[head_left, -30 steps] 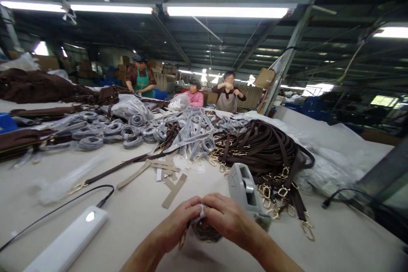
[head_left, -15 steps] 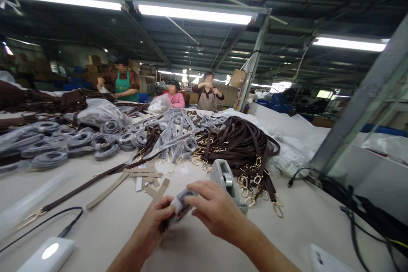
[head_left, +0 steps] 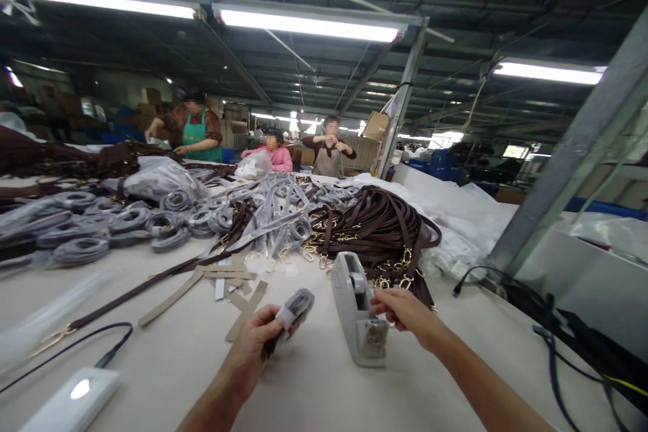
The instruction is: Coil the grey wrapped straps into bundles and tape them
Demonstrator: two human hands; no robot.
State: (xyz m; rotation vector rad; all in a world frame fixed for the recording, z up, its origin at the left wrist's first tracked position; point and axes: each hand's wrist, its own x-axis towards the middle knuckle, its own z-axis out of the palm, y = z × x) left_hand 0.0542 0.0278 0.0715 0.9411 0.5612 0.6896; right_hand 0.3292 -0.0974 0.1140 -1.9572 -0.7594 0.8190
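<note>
Left grip point(head_left: 253, 344) holds wrapped strap coil point(head_left: 298, 307) above worktop point(head_left: 304, 398). Right hand point(head_left: 408, 316) off coil, at tape dispenser point(head_left: 347, 310), fingers bent; cannot tell if tape in them.

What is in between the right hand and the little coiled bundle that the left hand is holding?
The gray tape dispenser does! It stands on the table, between the right hand and the coiled bundle in the left hand.
</note>
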